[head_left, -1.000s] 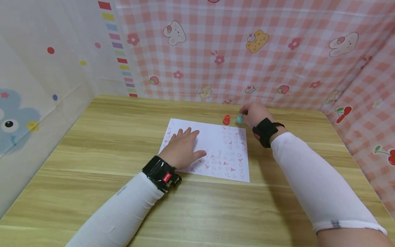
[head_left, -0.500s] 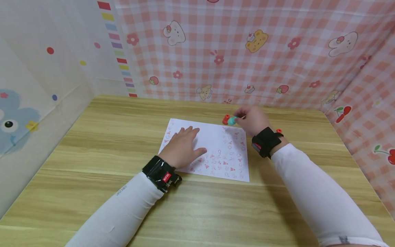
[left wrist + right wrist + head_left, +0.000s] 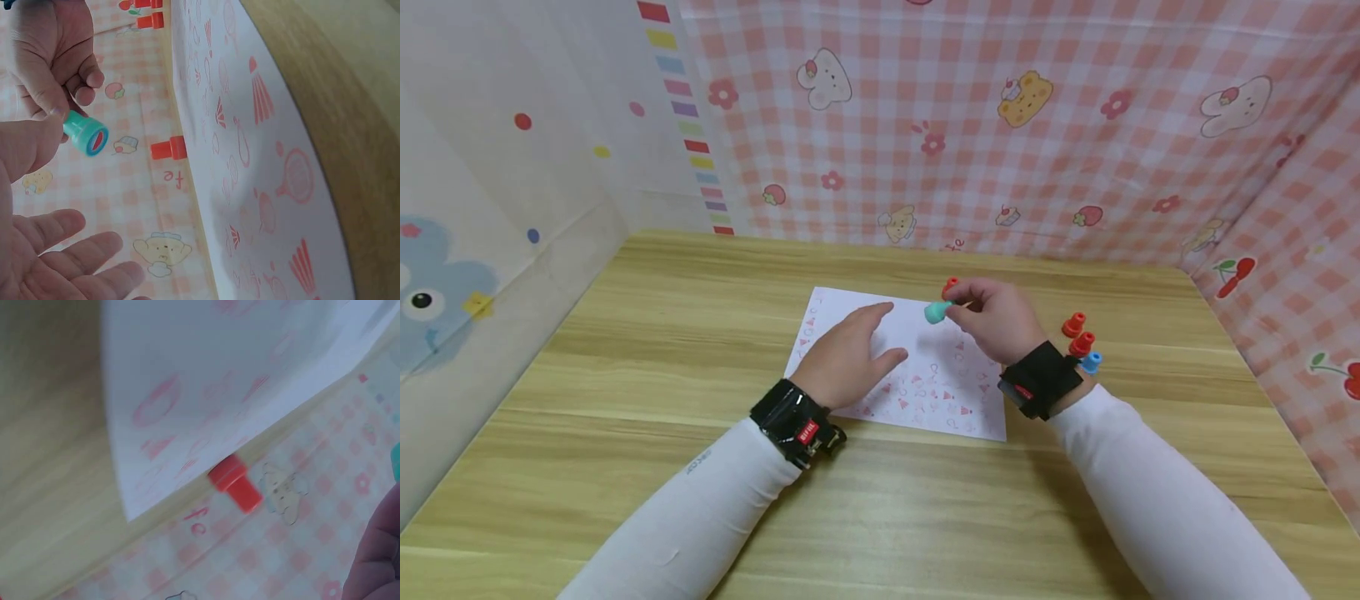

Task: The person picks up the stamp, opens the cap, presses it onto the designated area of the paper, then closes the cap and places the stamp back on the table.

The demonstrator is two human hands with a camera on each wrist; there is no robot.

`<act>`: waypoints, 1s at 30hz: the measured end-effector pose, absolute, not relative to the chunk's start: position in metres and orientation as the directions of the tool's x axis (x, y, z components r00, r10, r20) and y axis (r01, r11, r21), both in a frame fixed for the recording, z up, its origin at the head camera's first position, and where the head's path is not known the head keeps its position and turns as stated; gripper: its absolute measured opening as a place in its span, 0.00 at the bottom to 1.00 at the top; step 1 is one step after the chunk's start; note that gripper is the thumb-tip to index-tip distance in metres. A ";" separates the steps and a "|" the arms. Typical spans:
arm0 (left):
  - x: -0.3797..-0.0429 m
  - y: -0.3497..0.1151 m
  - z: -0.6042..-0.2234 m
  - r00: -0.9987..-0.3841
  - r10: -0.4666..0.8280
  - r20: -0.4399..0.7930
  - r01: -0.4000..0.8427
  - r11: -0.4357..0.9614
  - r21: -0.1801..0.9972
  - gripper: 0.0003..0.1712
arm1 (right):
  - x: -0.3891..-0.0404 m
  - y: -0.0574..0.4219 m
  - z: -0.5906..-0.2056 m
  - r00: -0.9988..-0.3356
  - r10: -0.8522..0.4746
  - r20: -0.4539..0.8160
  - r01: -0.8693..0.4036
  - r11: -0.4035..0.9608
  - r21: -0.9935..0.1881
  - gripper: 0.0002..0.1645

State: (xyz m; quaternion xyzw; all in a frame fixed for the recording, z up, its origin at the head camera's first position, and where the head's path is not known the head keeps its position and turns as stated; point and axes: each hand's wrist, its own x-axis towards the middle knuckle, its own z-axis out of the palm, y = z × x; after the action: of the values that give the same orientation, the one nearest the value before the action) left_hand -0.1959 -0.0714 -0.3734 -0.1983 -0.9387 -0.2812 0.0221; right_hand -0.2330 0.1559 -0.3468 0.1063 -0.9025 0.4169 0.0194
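Observation:
My right hand (image 3: 1000, 321) pinches a teal toy stamp (image 3: 936, 312) by its narrow end, held above the far part of a white sheet of paper (image 3: 904, 335). In the left wrist view the printing face of the teal stamp (image 3: 87, 136) shows, with red inside a blue ring. Fingers spread, my left hand (image 3: 842, 358) hovers over the left side of the paper. Rows of red prints, shuttlecocks and rackets among them, mark the sheet (image 3: 250, 181). A red stamp (image 3: 169, 149) stands at the paper's far edge, partly hidden by my right hand in the head view.
Right of the paper, beside my right wrist, stand two red stamps, one farther back (image 3: 1074, 324) and one nearer (image 3: 1082, 344), plus a blue stamp (image 3: 1092, 362). A pink checked cloth (image 3: 880, 125) backs the wooden table (image 3: 880, 517).
My right hand has brought the teal stamp leftward and nearer, from beside the red stamp to above the paper. My left hand has risen off the sheet. The stamps at right have come into sight.

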 end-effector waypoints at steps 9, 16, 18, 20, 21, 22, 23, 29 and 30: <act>-0.194 -0.067 -0.370 -0.913 0.367 0.181 0.402 0.723 0.562 0.37 | -0.219 0.146 -0.355 -0.957 -0.235 0.168 -0.265 0.483 -0.834 0.09; -0.192 -0.065 -0.370 -0.904 0.370 0.215 0.420 0.673 0.608 0.31 | -0.209 0.139 -0.359 -0.960 -0.245 0.134 -0.221 0.372 -0.901 0.10; -0.191 -0.064 -0.370 -0.899 0.371 0.233 0.431 0.652 0.624 0.29 | -0.207 0.137 -0.360 -0.961 -0.246 0.125 -0.208 0.345 -0.915 0.10; -0.191 -0.064 -0.371 -0.896 0.368 0.250 0.438 0.632 0.639 0.26 | -0.205 0.136 -0.361 -0.962 -0.245 0.117 -0.195 0.320 -0.927 0.10; -0.191 -0.064 -0.371 -0.895 0.366 0.255 0.439 0.623 0.648 0.24 | -0.204 0.135 -0.361 -0.962 -0.247 0.119 -0.194 0.307 -0.932 0.10; -0.191 -0.063 -0.372 -0.894 0.365 0.259 0.440 0.615 0.654 0.23 | -0.203 0.135 -0.361 -0.960 -0.251 0.122 -0.197 0.297 -0.934 0.11; -0.191 -0.063 -0.372 -0.894 0.364 0.262 0.441 0.607 0.660 0.22 | -0.202 0.134 -0.361 -0.959 -0.254 0.126 -0.199 0.287 -0.937 0.11; -0.191 -0.061 -0.373 -0.886 0.369 0.280 0.456 0.587 0.669 0.16 | -0.200 0.132 -0.360 -0.959 -0.253 0.129 -0.203 0.289 -0.936 0.12; -0.191 -0.061 -0.373 -0.885 0.369 0.285 0.459 0.584 0.670 0.15 | -0.199 0.132 -0.360 -0.959 -0.254 0.123 -0.197 0.292 -0.936 0.11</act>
State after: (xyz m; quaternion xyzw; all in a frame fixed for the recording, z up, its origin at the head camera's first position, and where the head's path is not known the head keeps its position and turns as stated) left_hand -0.1911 -0.0612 -0.3726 -0.2332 -0.8881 -0.3920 0.0574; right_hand -0.1994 0.1324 -0.3599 0.1404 -0.8035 0.5780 -0.0248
